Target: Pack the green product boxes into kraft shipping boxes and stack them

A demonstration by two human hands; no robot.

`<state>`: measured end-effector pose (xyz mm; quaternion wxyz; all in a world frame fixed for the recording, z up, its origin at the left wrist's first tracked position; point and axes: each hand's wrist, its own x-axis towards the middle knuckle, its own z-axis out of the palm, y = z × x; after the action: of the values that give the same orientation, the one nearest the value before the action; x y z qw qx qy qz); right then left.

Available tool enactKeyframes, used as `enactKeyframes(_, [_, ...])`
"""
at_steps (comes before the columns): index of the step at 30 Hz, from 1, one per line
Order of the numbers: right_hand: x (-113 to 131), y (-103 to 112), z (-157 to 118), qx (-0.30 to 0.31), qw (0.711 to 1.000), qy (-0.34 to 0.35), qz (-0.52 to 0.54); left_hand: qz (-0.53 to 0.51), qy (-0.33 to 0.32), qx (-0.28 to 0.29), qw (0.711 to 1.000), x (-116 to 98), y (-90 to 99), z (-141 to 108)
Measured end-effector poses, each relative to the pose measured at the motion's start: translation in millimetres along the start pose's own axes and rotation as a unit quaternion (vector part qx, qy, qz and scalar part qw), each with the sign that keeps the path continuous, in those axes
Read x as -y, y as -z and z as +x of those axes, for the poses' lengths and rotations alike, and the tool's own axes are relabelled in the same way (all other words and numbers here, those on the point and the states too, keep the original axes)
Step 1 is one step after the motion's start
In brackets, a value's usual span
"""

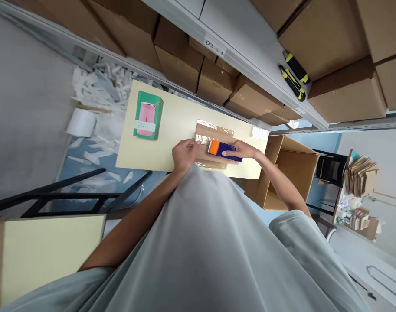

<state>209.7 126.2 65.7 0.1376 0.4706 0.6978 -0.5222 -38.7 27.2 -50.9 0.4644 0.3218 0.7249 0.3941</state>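
A flat cardboard box lies on the pale yellow table, with shiny strips of clear packing tape across it. My right hand is wrapped round a tape dispenser, navy blue with an orange front, held low over the box. At the box's left edge, my left hand has its thumb and fingers pinched together at the end of the middle tape strip. Farther left on the table lies a green box with a pink container pictured on it.
Cardboard boxes line the shelf behind the table. Two yellow-and-black utility knives rest on the upper shelf. A large open carton stands right of the table. White packing scraps and a white roll are at the left.
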Motion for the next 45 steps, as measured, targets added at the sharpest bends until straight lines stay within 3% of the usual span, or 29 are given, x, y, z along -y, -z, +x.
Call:
enactKeyframes(4, [-10.8, -0.3, 3.5, 0.019, 1.0, 0.009, -0.018, 0.006, 0.027, -0.019, 0.999, -6.4, -9.8, -1.0])
enactKeyframes(11, [-26.6, -10.4, 15.0, 0.007, 1.0, -0.002, -0.001, 0.008, 0.065, -0.04, 0.997, 6.1, -19.0, 6.0])
enactKeyframes(14, [-33.5, -5.9, 7.9, 0.017, 0.999, 0.0, 0.037, 0.021, 0.072, -0.047, 0.996, 11.4, -19.3, 8.3])
enactKeyframes(19, [-67.0, 25.3, -57.0, 0.048, 0.99, -0.052, 0.122, 0.004, 0.079, -0.07, 0.994, 17.3, -23.9, 10.8])
enactKeyframes(24, [-122.1, 66.2, -139.2, 0.017, 0.986, -0.124, 0.112, -0.019, 0.087, -0.079, 0.993, 18.8, -27.6, 11.7])
enactKeyframes(27, [-148.7, 76.5, -157.2, -0.027, 0.987, -0.121, 0.098, -0.026, 0.085, -0.085, 0.992, 18.0, -29.7, 11.2])
enactKeyframes(30, [-161.1, 73.8, -147.9, -0.046, 0.985, -0.139, 0.093, -0.016, 0.078, -0.099, 0.992, 15.9, -32.0, 9.8])
enactKeyframes(34, [-158.3, 61.3, -120.2, -0.003, 0.978, -0.197, 0.07, 0.009, 0.07, -0.108, 0.992, 11.7, -33.8, 8.1])
enactKeyframes(41, [-135.5, 23.9, -79.4, -0.036, 0.952, -0.266, -0.149, 0.014, 0.068, -0.135, 0.988, 8.6, -40.2, 5.6])
enactKeyframes(45, [-128.7, -5.8, -55.1, -0.062, 0.939, -0.272, -0.201, 0.011, 0.053, -0.138, 0.989, 11.5, -40.9, 4.7])
